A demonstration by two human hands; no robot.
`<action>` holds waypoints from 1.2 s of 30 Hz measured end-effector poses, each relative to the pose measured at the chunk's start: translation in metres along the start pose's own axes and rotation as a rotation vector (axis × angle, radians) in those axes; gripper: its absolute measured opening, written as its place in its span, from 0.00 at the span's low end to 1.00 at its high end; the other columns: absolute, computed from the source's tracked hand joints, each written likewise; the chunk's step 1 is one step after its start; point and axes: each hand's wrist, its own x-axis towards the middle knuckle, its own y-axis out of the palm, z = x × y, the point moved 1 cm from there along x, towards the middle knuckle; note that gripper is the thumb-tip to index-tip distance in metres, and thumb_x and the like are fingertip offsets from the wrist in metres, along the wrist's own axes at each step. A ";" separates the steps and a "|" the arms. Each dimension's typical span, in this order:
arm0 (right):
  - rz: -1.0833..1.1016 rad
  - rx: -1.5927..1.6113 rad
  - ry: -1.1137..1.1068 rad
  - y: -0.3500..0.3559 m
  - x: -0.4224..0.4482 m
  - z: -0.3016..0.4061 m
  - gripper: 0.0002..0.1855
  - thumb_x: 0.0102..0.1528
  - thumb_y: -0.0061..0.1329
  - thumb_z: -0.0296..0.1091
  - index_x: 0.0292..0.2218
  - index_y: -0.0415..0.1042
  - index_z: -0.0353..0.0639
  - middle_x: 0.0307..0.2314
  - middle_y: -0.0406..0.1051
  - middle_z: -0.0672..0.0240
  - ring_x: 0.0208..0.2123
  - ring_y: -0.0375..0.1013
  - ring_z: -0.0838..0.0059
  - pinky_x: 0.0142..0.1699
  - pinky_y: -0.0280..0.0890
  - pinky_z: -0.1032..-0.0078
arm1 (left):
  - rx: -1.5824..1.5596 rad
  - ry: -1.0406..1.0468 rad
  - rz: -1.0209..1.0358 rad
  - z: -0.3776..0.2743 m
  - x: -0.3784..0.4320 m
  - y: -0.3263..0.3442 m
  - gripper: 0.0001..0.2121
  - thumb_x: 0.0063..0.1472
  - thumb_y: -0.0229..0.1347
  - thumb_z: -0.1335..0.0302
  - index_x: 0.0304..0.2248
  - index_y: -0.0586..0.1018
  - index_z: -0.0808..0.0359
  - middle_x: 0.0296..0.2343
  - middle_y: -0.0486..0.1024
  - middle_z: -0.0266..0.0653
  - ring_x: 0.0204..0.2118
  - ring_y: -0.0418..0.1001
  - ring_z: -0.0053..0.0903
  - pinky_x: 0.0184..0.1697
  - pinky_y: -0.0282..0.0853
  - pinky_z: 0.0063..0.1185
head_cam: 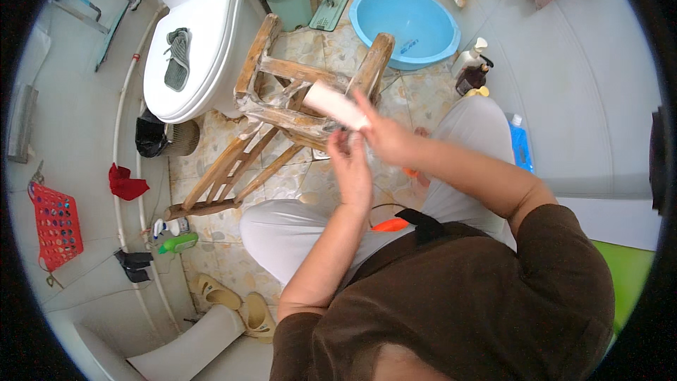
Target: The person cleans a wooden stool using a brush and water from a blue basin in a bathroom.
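Note:
A pale pink, blurred tube or bottle [334, 105] is in my right hand [389, 135], whose fingers wrap its lower end. My left hand [350, 156] is just below that end, fingers bent. Whether they touch it is hidden. Behind both hands a worn wooden chair [291, 116] lies tipped over on the tiled floor, with short legs pointing away from me and its slatted back [222, 169] reaching toward the lower left. White foam or residue clings to its rails and joints.
A white toilet [158, 100] with a grey-green cloth shoe or slipper [178, 58] on its lid stands at left. Beyond the chair are a green bucket [283, 2], a flat mop head [332, 8] and a blue basin [404, 26]. Pump bottles [472, 69] stand right; beige slippers [259, 317] lie lower left.

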 end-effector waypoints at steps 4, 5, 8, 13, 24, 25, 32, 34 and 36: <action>-0.005 0.102 -0.413 0.029 -0.017 0.005 0.40 0.51 0.38 0.29 0.55 0.26 0.40 0.31 0.68 0.47 0.30 0.70 0.57 0.37 0.64 0.69 | -0.232 -0.159 -0.080 -0.011 -0.007 0.003 0.23 0.59 0.43 0.67 0.50 0.50 0.65 0.41 0.61 0.46 0.41 0.64 0.28 0.41 0.63 0.23; 0.186 0.120 -0.290 0.026 -0.021 0.013 0.41 0.50 0.39 0.29 0.55 0.26 0.37 0.33 0.68 0.48 0.31 0.71 0.58 0.38 0.64 0.70 | -0.233 -0.166 -0.080 -0.013 -0.006 -0.008 0.22 0.59 0.43 0.67 0.50 0.51 0.64 0.40 0.62 0.45 0.39 0.65 0.27 0.39 0.64 0.23; 0.404 0.094 -0.323 0.008 -0.014 0.019 0.42 0.49 0.41 0.29 0.55 0.26 0.35 0.32 0.68 0.50 0.30 0.71 0.62 0.36 0.64 0.73 | -0.195 -0.127 -0.102 -0.015 0.000 -0.021 0.18 0.60 0.39 0.65 0.47 0.55 0.63 0.30 0.66 0.39 0.27 0.68 0.22 0.26 0.66 0.18; 0.015 0.190 -0.246 -0.053 0.031 0.006 0.33 0.50 0.37 0.27 0.55 0.41 0.40 0.21 0.68 0.63 0.21 0.67 0.72 0.30 0.64 0.76 | 0.534 -0.045 -0.114 -0.054 0.037 -0.066 0.19 0.61 0.34 0.59 0.44 0.59 0.66 0.26 0.67 0.38 0.23 0.64 0.22 0.24 0.60 0.20; -0.368 -0.428 -0.070 -0.089 0.117 -0.025 0.32 0.52 0.37 0.42 0.55 0.43 0.43 0.49 0.51 0.57 0.53 0.48 0.59 0.54 0.44 0.59 | 2.218 0.016 0.372 -0.109 0.102 -0.101 0.24 0.55 0.46 0.69 0.50 0.54 0.65 0.29 0.71 0.48 0.32 0.72 0.38 0.32 0.68 0.30; -0.397 -0.489 -0.037 -0.092 0.128 -0.036 0.32 0.52 0.35 0.46 0.54 0.44 0.42 0.51 0.49 0.56 0.54 0.45 0.59 0.56 0.40 0.56 | 2.292 0.005 0.397 -0.110 0.105 -0.092 0.24 0.55 0.45 0.70 0.50 0.53 0.67 0.29 0.71 0.47 0.32 0.72 0.36 0.32 0.68 0.29; -0.364 -0.344 0.234 -0.077 0.146 -0.057 0.29 0.53 0.33 0.49 0.53 0.50 0.43 0.47 0.55 0.59 0.50 0.52 0.60 0.52 0.48 0.58 | 2.487 0.043 0.845 -0.113 0.098 -0.031 0.21 0.53 0.43 0.74 0.46 0.56 0.74 0.28 0.73 0.49 0.30 0.74 0.34 0.31 0.70 0.27; -0.342 -0.405 0.258 -0.077 0.144 -0.054 0.24 0.55 0.33 0.45 0.50 0.55 0.45 0.45 0.57 0.60 0.45 0.56 0.60 0.49 0.54 0.63 | 2.473 0.085 0.955 -0.104 0.089 -0.028 0.19 0.53 0.42 0.77 0.45 0.57 0.74 0.28 0.74 0.48 0.30 0.74 0.33 0.31 0.70 0.27; -0.367 -0.380 0.223 -0.075 0.144 -0.060 0.22 0.53 0.34 0.44 0.46 0.59 0.43 0.43 0.58 0.60 0.45 0.56 0.59 0.48 0.53 0.60 | 2.455 0.100 0.945 -0.108 0.083 -0.016 0.18 0.53 0.43 0.77 0.44 0.58 0.74 0.27 0.74 0.47 0.30 0.74 0.34 0.31 0.70 0.27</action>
